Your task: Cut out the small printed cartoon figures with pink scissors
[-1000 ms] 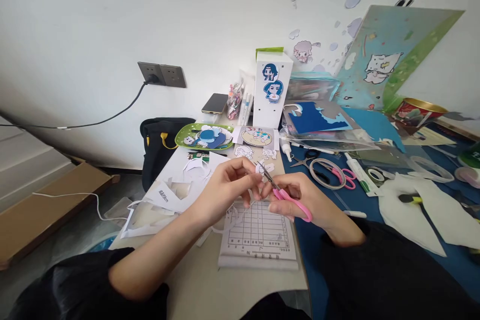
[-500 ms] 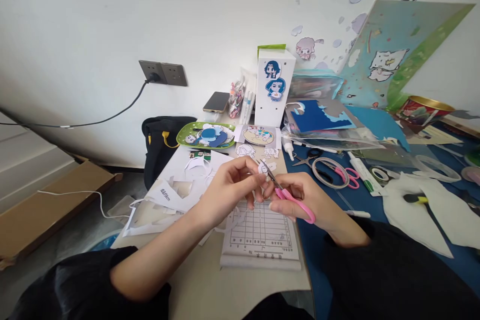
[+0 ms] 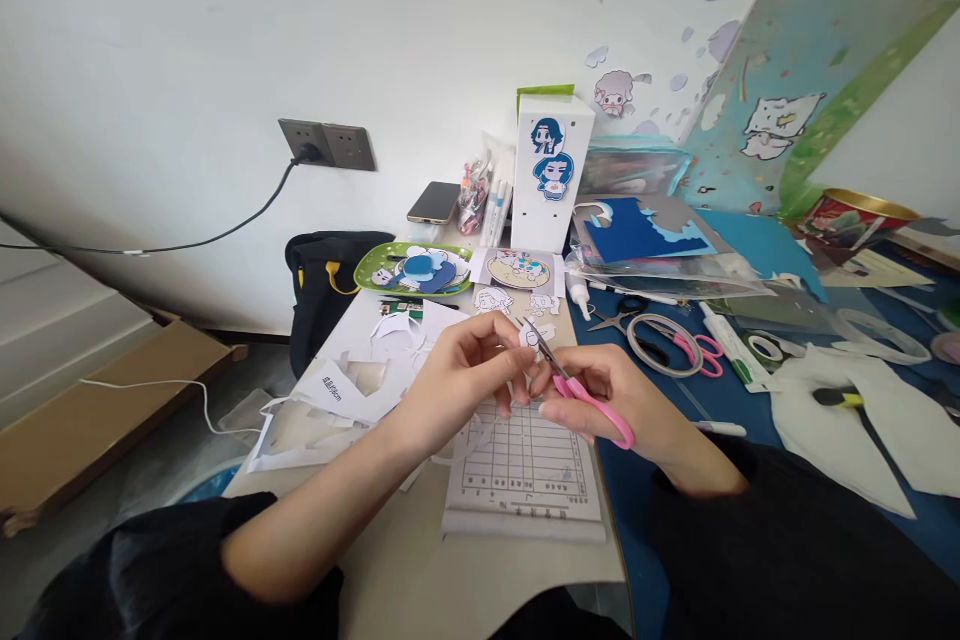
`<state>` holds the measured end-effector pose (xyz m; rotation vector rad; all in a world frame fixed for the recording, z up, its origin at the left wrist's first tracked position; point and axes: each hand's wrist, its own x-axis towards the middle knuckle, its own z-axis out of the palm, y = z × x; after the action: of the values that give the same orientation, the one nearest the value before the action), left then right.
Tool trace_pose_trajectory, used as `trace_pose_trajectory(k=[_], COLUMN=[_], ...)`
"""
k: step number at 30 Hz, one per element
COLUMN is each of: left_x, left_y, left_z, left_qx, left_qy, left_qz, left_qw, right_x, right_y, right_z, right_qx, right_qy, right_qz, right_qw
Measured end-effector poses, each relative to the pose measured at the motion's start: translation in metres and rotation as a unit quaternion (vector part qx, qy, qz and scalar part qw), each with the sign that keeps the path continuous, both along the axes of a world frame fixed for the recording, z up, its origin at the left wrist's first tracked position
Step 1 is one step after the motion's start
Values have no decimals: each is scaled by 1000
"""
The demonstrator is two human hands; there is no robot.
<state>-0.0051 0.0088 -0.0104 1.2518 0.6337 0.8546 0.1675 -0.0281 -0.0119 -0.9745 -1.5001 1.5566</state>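
My left hand (image 3: 457,375) pinches a small white paper cutout (image 3: 531,336) with a drawn figure, held above the desk. My right hand (image 3: 600,400) grips small pink-handled scissors (image 3: 592,402), whose blades (image 3: 541,345) point up-left and meet the cutout's edge. Both hands hover over a white printed grid sheet (image 3: 525,465) lying on the beige desk (image 3: 405,560). White paper offcuts (image 3: 352,390) lie just to the left of my left hand.
A green tray (image 3: 412,270) with blue cutouts, a white box (image 3: 553,175) bearing character stickers, a phone (image 3: 435,203), a glue bottle (image 3: 579,295), a second pair of scissors (image 3: 694,350), a tape ring (image 3: 656,340) and blue card (image 3: 637,230) crowd the far and right side. A black bag (image 3: 322,285) stands left of the desk.
The camera has tilted slightly, shifting the scene. My hands stay together at the cutout, with the scissors working along its edge; little else has moved.
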Motion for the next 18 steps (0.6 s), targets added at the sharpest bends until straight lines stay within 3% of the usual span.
trace_pose_trajectory(k=[18], left_x=[0], left_y=[0], left_z=[-2], left_qx=[-7], left_qy=[17], left_qz=[5], left_qw=[1000], right_x=[0], right_y=[0], right_z=[-8], right_qx=[36], right_qy=[-15], right_qz=[-10], right_qw=[999])
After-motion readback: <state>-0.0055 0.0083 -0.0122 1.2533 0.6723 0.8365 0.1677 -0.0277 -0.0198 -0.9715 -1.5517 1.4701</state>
